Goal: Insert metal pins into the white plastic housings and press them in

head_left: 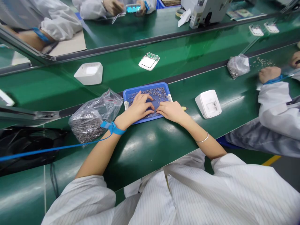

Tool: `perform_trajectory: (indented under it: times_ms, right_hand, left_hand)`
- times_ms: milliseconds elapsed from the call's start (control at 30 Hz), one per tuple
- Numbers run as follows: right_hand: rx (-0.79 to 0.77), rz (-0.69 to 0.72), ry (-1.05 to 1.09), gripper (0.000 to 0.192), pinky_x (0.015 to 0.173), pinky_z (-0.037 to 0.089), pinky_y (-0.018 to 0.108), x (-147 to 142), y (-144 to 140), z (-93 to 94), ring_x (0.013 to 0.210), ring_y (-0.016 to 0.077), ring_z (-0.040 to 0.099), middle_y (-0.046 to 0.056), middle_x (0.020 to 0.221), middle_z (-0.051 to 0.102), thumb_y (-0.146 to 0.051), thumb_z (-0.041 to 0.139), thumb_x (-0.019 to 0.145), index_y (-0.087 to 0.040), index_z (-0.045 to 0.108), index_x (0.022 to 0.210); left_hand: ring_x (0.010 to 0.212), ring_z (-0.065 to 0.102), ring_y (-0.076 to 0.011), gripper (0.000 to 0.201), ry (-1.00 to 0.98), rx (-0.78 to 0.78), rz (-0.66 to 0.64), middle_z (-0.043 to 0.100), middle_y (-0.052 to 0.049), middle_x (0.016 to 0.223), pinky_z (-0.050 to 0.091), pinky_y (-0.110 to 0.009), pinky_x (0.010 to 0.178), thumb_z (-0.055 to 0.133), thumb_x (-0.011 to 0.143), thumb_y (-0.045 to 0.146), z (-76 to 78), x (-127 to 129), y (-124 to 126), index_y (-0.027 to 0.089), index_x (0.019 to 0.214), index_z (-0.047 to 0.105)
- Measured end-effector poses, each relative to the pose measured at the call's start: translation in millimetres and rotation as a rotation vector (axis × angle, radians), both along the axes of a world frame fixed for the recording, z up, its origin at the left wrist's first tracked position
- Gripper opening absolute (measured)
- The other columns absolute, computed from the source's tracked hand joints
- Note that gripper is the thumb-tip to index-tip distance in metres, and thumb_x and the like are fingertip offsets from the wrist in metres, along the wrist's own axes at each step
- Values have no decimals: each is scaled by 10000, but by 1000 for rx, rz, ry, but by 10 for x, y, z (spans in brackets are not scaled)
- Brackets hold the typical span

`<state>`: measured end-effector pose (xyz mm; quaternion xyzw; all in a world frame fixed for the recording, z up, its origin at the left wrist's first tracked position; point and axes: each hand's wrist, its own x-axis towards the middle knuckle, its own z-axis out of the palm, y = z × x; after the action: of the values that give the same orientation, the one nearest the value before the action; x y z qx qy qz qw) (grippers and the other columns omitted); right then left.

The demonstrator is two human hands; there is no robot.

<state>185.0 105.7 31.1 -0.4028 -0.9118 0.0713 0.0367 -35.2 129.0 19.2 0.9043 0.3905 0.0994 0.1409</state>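
Both hands rest in one shallow blue plastic tray point(164, 87) on the green bench: the left hand point(140, 107) lies spread, fingers loose over a scatter of small grey metal screws point(154, 92), while the right hand point(170, 111) is curled, fingertips pinched among them; whether it holds one cannot be told. A blue strap point(113, 128) circles the left wrist. One clear plastic bag of screws point(93, 117) sits just beside the tray's left. Two white plastic housings point(208, 103) lie nearby, one to the right, one beyond on the belt. A co-worker's hand point(269, 74) rests on the bench at far right.
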Motion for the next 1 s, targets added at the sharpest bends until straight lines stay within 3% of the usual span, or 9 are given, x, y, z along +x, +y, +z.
perform_trajectory:
  times_ms: [167,433,700,867,1000]
  right_hand:
    - [-31,-30,-16,311,659,332,308,-18,-5,31,1005,172,635,30,1056,692,-350,431,1033,-223,712,1073]
    - [13,-4,-87,325,669,358,318,-41,-12,30,1001,198,631,82,1093,671,-288,350,1050,-157,642,1107]
    - [73,-89,-104,354,561,296,316,-80,-48,44,919,191,630,92,1120,640,-324,282,1056,-149,577,1146]
    - [104,-197,-55,425,528,257,302,-88,-66,-20,811,150,623,92,1160,632,-376,221,1066,-158,576,1150]
    - [91,-216,43,399,532,269,278,-79,-69,-59,866,147,635,101,1154,641,-379,263,1066,-158,583,1155]
  left_hand:
    - [1333,448,-284,194,-34,28,-77,522,-102,1306,185,-633,1222,593,938,348,-22,-4,7,204,995,709]
    - [1281,490,-274,134,-81,20,-67,556,-100,1244,193,-618,1225,613,929,283,-129,65,16,179,928,697]
    - [1278,502,-266,215,-133,-32,-64,555,-95,1273,191,-613,1217,527,987,315,-25,23,30,192,1006,702]
    - [1135,585,-238,306,-316,-99,-85,633,-99,1182,451,-433,1055,600,952,431,-13,67,-6,171,1096,677]
    - [945,662,-196,338,-436,-118,-23,706,-59,1018,510,-319,870,578,960,476,-32,129,-51,175,1065,692]
